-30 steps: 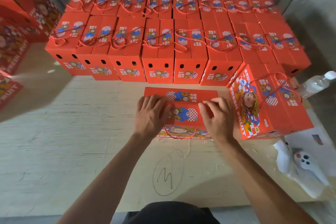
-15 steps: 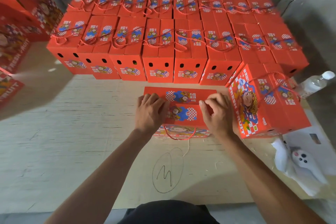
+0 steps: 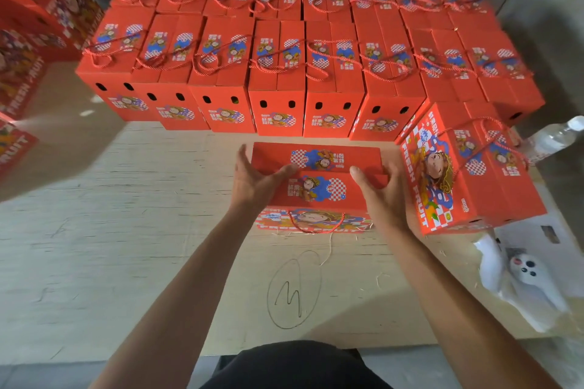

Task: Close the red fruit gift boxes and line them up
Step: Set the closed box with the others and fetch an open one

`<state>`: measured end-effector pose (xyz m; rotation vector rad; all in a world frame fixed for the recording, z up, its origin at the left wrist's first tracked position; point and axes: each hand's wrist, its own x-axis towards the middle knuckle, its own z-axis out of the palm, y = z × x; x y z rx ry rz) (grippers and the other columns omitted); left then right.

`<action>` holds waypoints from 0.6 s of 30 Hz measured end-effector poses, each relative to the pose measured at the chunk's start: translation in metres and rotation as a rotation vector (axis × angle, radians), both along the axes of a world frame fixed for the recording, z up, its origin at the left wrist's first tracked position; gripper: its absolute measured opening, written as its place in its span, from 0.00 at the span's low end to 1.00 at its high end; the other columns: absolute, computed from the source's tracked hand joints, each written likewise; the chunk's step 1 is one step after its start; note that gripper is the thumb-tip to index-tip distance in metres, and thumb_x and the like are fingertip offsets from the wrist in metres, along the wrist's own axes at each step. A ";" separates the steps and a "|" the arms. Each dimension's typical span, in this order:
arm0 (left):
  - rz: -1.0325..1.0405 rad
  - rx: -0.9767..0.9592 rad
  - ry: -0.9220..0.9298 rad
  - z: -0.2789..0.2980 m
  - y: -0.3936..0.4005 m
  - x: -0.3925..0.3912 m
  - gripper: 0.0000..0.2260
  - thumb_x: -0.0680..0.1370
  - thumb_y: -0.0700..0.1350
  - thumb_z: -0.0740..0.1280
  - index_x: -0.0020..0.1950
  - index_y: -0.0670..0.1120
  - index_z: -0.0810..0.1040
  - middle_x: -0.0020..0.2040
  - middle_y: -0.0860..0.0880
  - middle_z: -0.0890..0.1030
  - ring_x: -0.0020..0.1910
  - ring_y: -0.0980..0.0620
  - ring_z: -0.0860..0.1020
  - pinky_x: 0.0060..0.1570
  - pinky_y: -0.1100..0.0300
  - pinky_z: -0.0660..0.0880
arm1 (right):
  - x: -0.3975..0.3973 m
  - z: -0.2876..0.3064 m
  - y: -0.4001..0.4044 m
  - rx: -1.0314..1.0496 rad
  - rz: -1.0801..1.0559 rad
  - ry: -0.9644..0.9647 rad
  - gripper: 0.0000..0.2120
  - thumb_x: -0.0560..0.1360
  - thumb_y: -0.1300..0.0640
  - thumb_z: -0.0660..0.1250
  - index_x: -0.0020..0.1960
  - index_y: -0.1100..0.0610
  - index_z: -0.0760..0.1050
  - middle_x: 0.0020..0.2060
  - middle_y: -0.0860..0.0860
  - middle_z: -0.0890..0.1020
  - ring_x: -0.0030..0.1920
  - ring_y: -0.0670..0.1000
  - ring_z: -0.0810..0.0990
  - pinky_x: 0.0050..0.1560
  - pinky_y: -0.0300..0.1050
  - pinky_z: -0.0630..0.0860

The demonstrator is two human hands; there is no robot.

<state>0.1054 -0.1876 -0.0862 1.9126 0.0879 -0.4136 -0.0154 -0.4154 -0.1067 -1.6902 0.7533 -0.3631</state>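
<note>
Presently, every place below is given relative to the box in hand (image 3: 319,181), taken from left to right.

Stacked boxes (image 3: 19,79): kept well to the left of the box in hand, partly out of frame and blurred; whether they are closed cannot be told.

Left hand (image 3: 254,181): laid against the left end of the box in hand, fingers straight and spread, thumb over the top flap; nothing is gripped, the end seemingly being steadied or squared.

Box in hand: set on the table (image 3: 126,230) near the person, between both hands, its top flaps folded down and its rope handle (image 3: 316,226) hanging over the near face. It appears closed, or nearly so, and is judged ready to be carried to the row.

Lined-up rows (image 3: 278,73): set just behind the box in hand, side by side, ends facing the person, so that a tidy block is kept.

Right hand (image 3: 380,193): placed at the right end of the box in hand, fingers relaxed and apart, thumb resting on the top; a two-sided hold seems to be prepared.

Tilted box (image 3: 467,167): left just to the right, askew, not yet aligned.

Water bottle (image 3: 553,136): lying farther right, beyond the tilted box.
</note>
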 end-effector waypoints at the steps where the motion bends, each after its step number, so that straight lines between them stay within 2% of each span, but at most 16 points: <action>1: 0.013 -0.040 0.074 0.000 0.001 0.002 0.50 0.62 0.65 0.82 0.77 0.47 0.66 0.66 0.46 0.80 0.58 0.47 0.82 0.57 0.44 0.82 | 0.001 -0.003 0.001 0.035 -0.004 0.022 0.30 0.70 0.35 0.77 0.66 0.47 0.75 0.53 0.44 0.85 0.51 0.45 0.86 0.45 0.44 0.85; 3: 0.019 -0.043 0.096 -0.003 0.002 0.004 0.38 0.65 0.61 0.82 0.70 0.47 0.75 0.57 0.49 0.85 0.52 0.50 0.85 0.54 0.47 0.83 | 0.002 -0.004 -0.001 0.085 -0.021 0.025 0.26 0.70 0.35 0.77 0.63 0.44 0.78 0.51 0.41 0.86 0.49 0.42 0.86 0.45 0.44 0.85; 5: 0.056 -0.090 0.088 -0.006 0.002 0.001 0.33 0.66 0.59 0.82 0.66 0.49 0.78 0.53 0.52 0.86 0.48 0.53 0.86 0.50 0.53 0.84 | 0.005 -0.003 -0.002 0.106 -0.041 0.009 0.25 0.69 0.36 0.77 0.62 0.44 0.79 0.51 0.41 0.86 0.49 0.43 0.86 0.45 0.43 0.85; 7: 0.083 -0.145 0.073 -0.009 0.001 -0.002 0.32 0.66 0.59 0.82 0.66 0.49 0.79 0.52 0.53 0.86 0.46 0.55 0.86 0.44 0.58 0.84 | 0.006 -0.002 -0.002 0.099 -0.041 0.028 0.27 0.69 0.36 0.77 0.64 0.44 0.78 0.53 0.43 0.86 0.51 0.44 0.86 0.44 0.42 0.83; 10: 0.109 -0.172 0.075 -0.009 0.000 -0.004 0.32 0.66 0.59 0.82 0.65 0.50 0.79 0.52 0.54 0.86 0.45 0.55 0.86 0.44 0.58 0.84 | 0.007 -0.002 0.000 0.069 -0.050 0.047 0.27 0.71 0.36 0.76 0.66 0.46 0.78 0.55 0.45 0.85 0.53 0.45 0.85 0.46 0.42 0.83; 14: 0.117 0.052 -0.072 -0.009 0.001 -0.009 0.29 0.68 0.66 0.78 0.64 0.53 0.81 0.49 0.58 0.86 0.43 0.60 0.85 0.41 0.60 0.83 | 0.005 0.000 0.001 -0.004 -0.033 0.042 0.28 0.73 0.35 0.74 0.68 0.47 0.77 0.55 0.45 0.85 0.53 0.44 0.84 0.43 0.36 0.81; 16: 0.107 0.094 -0.105 -0.007 0.002 -0.012 0.31 0.68 0.69 0.76 0.65 0.54 0.80 0.50 0.58 0.86 0.45 0.59 0.84 0.44 0.57 0.84 | 0.004 0.001 0.002 -0.040 -0.016 0.057 0.28 0.74 0.35 0.72 0.69 0.47 0.76 0.55 0.45 0.85 0.52 0.45 0.84 0.44 0.38 0.81; 18: 0.085 0.090 -0.069 -0.006 0.002 -0.011 0.35 0.68 0.69 0.76 0.68 0.52 0.78 0.54 0.55 0.85 0.49 0.54 0.85 0.48 0.53 0.84 | 0.002 0.000 0.001 -0.028 0.009 0.067 0.23 0.78 0.36 0.68 0.68 0.46 0.75 0.55 0.44 0.85 0.52 0.45 0.85 0.47 0.43 0.83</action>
